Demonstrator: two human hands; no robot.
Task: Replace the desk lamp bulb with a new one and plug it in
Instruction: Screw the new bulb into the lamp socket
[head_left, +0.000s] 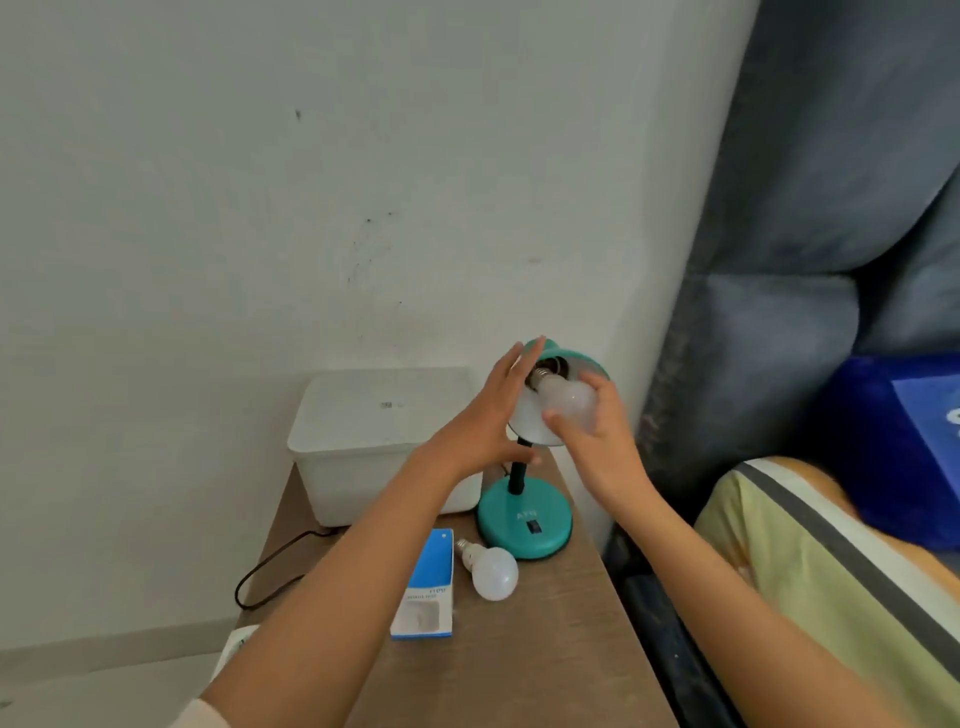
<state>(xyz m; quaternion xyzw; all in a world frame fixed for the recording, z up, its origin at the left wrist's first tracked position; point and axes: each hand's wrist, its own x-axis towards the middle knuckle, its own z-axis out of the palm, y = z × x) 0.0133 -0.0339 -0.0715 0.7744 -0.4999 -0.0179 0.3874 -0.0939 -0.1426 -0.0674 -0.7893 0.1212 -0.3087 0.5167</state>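
A teal desk lamp stands on a small wooden table, its shade tipped toward me. My right hand grips a white bulb whose metal screw base sits at the mouth of the socket inside the shade. My left hand is flat against the shade's left side, fingers spread and straight. A second white bulb lies on the table in front of the lamp base, next to a blue and white bulb box.
A white lidded plastic box stands at the back of the table against the wall. A black cord loops off the table's left edge. A blue padded headboard and a bed with a yellow striped cover lie to the right.
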